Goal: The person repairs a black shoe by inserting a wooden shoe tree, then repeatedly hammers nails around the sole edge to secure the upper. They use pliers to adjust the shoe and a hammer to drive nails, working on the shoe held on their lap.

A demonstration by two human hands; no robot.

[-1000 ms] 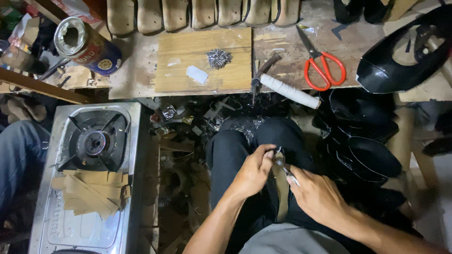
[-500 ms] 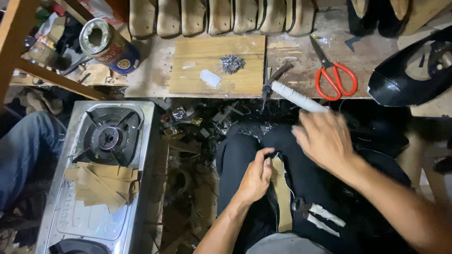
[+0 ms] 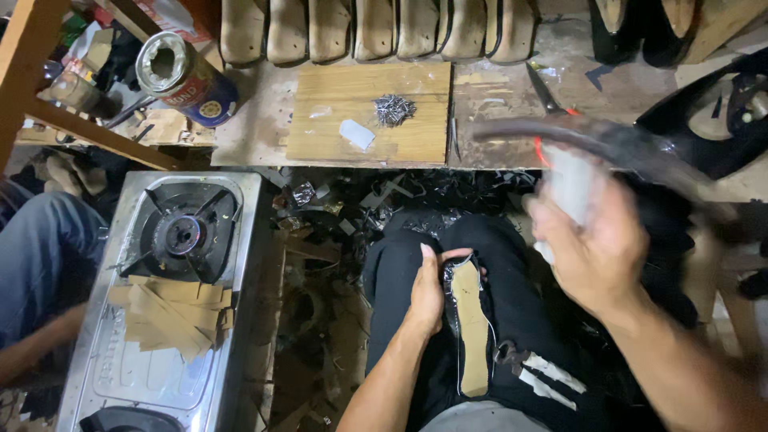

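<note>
My left hand (image 3: 428, 292) grips the toe end of a shoe (image 3: 472, 336) lying sole-up on my lap, its tan insole facing me. My right hand (image 3: 592, 240) is raised above my right knee and is shut on the white-wrapped handle of a hammer (image 3: 608, 144), blurred by motion, with its dark head pointing left. A pair of pincers (image 3: 528, 372) with white-wrapped handles rests on my right thigh. A small pile of nails (image 3: 394, 110) and a white block (image 3: 356, 134) lie on a wooden board (image 3: 320, 144) ahead of my knees.
A single-burner steel stove (image 3: 172, 264) with cardboard strips (image 3: 172, 316) stands at left, beside another person's blue-jeaned leg (image 3: 36, 256). An open tin (image 3: 184, 76), a row of wooden shoe lasts (image 3: 376, 28), red-handled scissors (image 3: 544, 96) and black shoe uppers (image 3: 712, 112) line the far side. Scraps litter the floor.
My right hand left the shoe, reached to the workboard, picked up the hammer and swung it back toward my lap. The pincers now lie on my thigh. My left hand kept the shoe.
</note>
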